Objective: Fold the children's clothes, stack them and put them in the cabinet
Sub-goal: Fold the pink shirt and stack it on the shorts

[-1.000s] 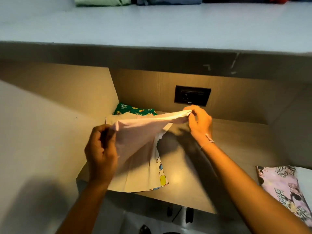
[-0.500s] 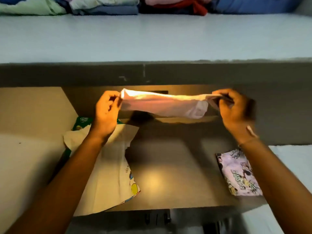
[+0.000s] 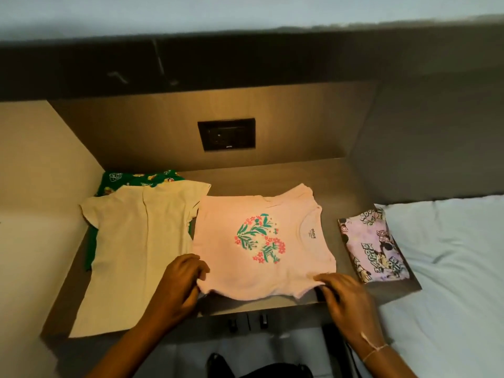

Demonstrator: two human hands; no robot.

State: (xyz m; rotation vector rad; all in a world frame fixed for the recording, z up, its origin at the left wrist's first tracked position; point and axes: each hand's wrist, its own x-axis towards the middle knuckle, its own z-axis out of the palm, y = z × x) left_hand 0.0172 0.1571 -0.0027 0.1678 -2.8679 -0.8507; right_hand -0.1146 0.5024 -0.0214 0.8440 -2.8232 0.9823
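At nine o'clock the cream top [image 3: 136, 257] lies unfolded over a green garment [image 3: 136, 179]. My left hand [image 3: 177, 285] and right hand [image 3: 345, 298] pinch the pink floral T-shirt [image 3: 261, 241] flat at centre. A folded purple piece [image 3: 373, 244] waits at three o'clock. Nothing stacked yet.

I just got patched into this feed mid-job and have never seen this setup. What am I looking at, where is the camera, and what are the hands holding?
There is no machine here: a person works with two bare hands, and the single camera sits on their head, looking forward and down. The wooden desk surface holds four garments. In the middle lies a pale pink T-shirt with a floral print, spread flat, print up. The left hand and right hand each pinch its near edge. To its left is a cream short-sleeved top, partly covering a green patterned garment. On the right sits a folded lilac cartoon-print piece, beside a white bed sheet. A black wall socket is set in the back panel.
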